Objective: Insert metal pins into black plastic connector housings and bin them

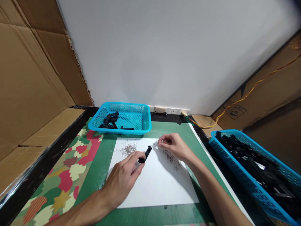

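My left hand (123,175) is closed on a narrow black plastic part (148,152), which points up and away over the white sheet (155,188). Just to its right, my right hand (175,146) pinches a thin metal piece (161,138); only its end sticks out past the fingers, so its kind is unclear. Beyond my left hand lies a pile of small bent wire pieces (130,148). More of these small metal pieces (173,160) are scattered beneath my right hand and wrist, partly covered by them.
A blue basket (143,130) with several black parts (111,118) stands at the back. Another blue basket (244,175), heaped with black parts, is at the right. Cardboard (35,62) walls the left; a yellow cable (249,92) runs from the sockets (172,111).
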A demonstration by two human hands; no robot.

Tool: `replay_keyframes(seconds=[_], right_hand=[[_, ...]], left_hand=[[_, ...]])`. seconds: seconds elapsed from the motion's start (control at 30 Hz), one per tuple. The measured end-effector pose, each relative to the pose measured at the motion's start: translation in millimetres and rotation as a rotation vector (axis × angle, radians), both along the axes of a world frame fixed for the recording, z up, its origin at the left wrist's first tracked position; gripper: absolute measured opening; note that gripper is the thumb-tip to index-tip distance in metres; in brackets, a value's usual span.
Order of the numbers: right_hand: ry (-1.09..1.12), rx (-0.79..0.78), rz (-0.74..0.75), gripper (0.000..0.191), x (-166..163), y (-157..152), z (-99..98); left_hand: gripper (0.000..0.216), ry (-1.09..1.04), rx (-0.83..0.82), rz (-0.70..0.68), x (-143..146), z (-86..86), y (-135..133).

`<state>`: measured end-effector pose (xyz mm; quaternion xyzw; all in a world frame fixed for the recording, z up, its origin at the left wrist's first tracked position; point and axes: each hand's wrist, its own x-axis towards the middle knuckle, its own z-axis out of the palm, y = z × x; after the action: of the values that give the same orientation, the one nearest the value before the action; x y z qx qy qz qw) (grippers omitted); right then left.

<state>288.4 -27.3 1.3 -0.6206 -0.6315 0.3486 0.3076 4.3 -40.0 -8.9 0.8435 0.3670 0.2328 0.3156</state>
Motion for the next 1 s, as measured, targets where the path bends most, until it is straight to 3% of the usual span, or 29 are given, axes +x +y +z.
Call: replay_keyframes(seconds=[0.23,0.43,0.7,1.0], right_hand=[[-0.155,0.049,-0.027,0.016,-8,-5,5.0],[-0.279,0.132,-0.104,0.022,-19,-6,5.4],[-0.265,0.171,-0.014,0.019,-44,0,-7.2],[-0.24,0.146,0.049,0.02,-32,-2,-4.4]], left_hand=[[0.017,0.03,-0.064,0.05,1,1.8,-2],[0.011,0.035,-0.038,0.068,3,12.0,-6],[0.014,0.024,0.014,0.038,1,6.9,-5],[0.008,0.052,-0.004,0.08,1,10.5,-5]])
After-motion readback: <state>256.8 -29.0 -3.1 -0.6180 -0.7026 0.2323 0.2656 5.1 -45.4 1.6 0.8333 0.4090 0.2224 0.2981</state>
